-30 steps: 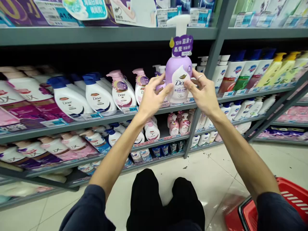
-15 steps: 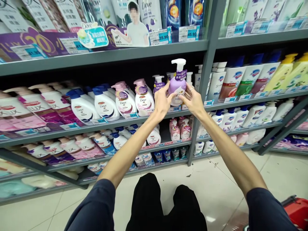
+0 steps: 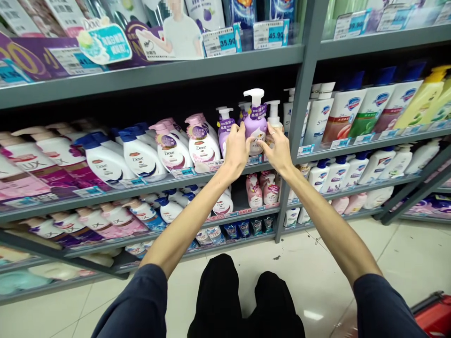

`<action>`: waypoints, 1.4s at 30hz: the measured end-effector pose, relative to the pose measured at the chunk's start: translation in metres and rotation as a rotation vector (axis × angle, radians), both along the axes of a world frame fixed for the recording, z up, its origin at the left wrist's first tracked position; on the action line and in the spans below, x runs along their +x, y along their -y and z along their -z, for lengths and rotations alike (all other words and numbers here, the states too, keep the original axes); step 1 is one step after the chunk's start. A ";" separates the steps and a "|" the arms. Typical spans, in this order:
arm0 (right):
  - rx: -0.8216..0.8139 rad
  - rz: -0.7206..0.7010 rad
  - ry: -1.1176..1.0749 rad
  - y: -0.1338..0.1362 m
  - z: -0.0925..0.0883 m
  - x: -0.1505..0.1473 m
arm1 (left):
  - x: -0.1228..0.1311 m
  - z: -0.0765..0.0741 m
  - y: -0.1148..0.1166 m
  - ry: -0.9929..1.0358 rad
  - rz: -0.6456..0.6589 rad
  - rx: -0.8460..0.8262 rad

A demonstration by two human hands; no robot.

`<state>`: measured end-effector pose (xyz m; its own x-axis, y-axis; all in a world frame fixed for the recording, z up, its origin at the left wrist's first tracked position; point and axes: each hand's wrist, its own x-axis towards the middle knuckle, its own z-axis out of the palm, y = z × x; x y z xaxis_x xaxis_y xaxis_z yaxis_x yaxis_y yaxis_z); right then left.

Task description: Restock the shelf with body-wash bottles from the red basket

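A lilac Dove pump bottle [image 3: 255, 123] with a white pump head and a purple neck tag stands upright at the front of the middle shelf [image 3: 148, 180]. My left hand [image 3: 237, 149] grips its left side with curled fingers. My right hand [image 3: 278, 149], a ring on one finger, holds its right side with thumb and fingers. Similar lilac and white pump bottles [image 3: 225, 129] stand just behind and beside it.
Grey shop shelves hold rows of white, pink and blue Dove and Lux bottles [image 3: 137, 157]. A grey upright post [image 3: 303, 98] splits the shelving. Price tags [image 3: 221, 41] line the top shelf. My dark-trousered knees [image 3: 243, 295] rest low, and a red basket [image 3: 435, 312] sits at bottom right.
Both hands have carried the lilac bottle away from me and lower, back to the shelf front among the other pump bottles. The view has tilted up, and most of the red basket has left it.
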<state>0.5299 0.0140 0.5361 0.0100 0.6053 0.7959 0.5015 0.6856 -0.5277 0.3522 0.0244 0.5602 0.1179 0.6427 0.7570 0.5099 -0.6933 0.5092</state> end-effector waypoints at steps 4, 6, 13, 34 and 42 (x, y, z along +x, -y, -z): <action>-0.009 0.128 0.118 -0.002 0.009 -0.005 | 0.001 0.011 -0.006 0.028 0.022 -0.005; -0.031 0.188 0.165 -0.001 0.018 -0.007 | 0.004 0.018 -0.007 0.005 0.024 -0.017; -0.037 0.283 0.214 0.001 0.033 -0.017 | 0.013 0.010 -0.008 -0.067 -0.004 -0.002; -0.039 0.230 0.120 -0.005 0.009 -0.012 | -0.011 -0.014 0.016 -0.081 -0.035 -0.096; -0.094 0.207 0.176 0.022 0.043 0.018 | -0.066 0.047 0.075 -0.054 -0.086 -0.157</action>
<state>0.5483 -0.0085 0.4930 0.0080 0.6758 0.7370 0.7154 0.5111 -0.4764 0.2859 -0.0503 0.5131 0.0952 0.7620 0.6406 0.5932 -0.5602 0.5782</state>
